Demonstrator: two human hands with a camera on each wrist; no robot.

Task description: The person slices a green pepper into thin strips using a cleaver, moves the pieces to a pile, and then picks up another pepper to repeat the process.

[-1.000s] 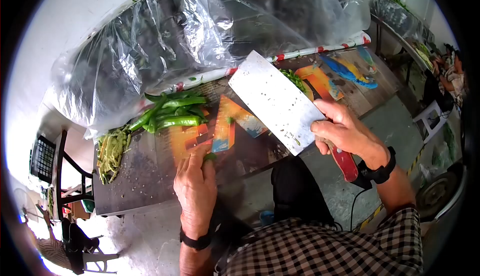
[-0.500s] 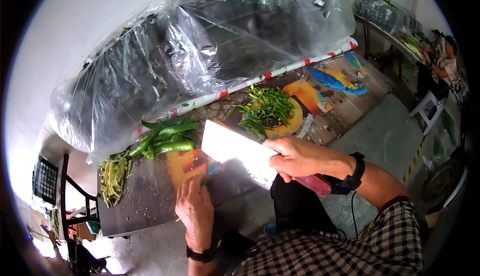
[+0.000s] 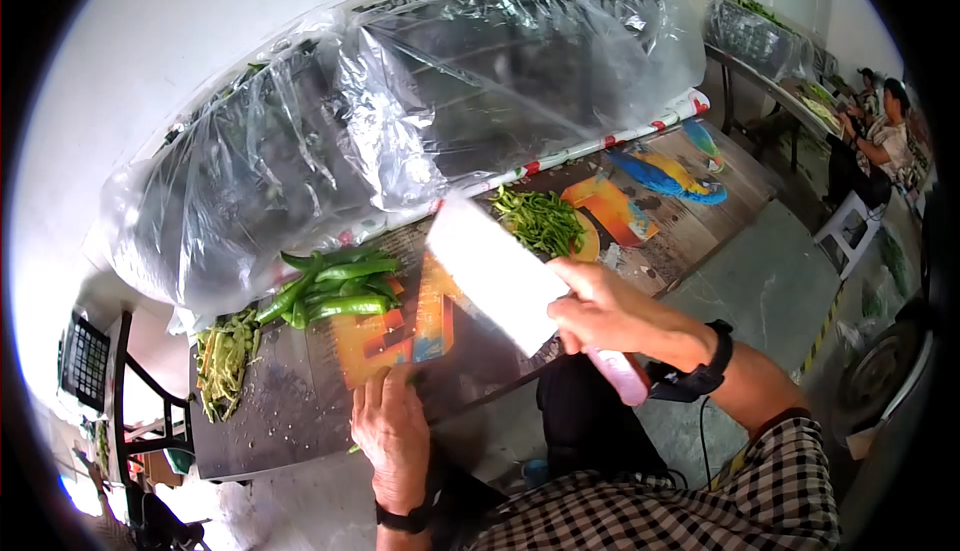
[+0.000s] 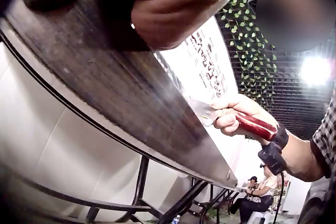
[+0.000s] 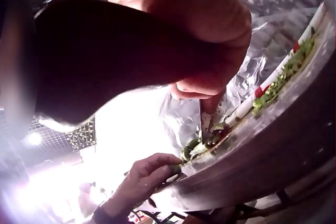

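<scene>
My right hand (image 3: 610,311) grips a broad cleaver (image 3: 490,276) by its red handle (image 3: 620,376), with the blade tilted above the table. Near the table's front edge, my left hand (image 3: 390,431) holds a green pepper (image 3: 416,377), mostly covered by the fingers; a bit of green shows at either side of that hand. Whole long green peppers (image 3: 345,305) lie in a heap beyond it. Further right is a pile of sliced green pepper (image 3: 540,223). In the right wrist view, the cleaver blade (image 5: 205,121) appears edge-on, beyond the right hand.
Pale yellow-green trimmings (image 3: 226,361) lie at the left end of the table (image 3: 270,441). Clear plastic sheeting (image 3: 540,81) covers a bulky dark shape along the back. A seated person (image 3: 885,136) is at another table on the right, near a white stool (image 3: 850,231).
The cleaver swung down and left from its raised position, then lifted slightly, baring the sliced pile on the right. The left hand stays near the table edge; the head view shifted slightly.
</scene>
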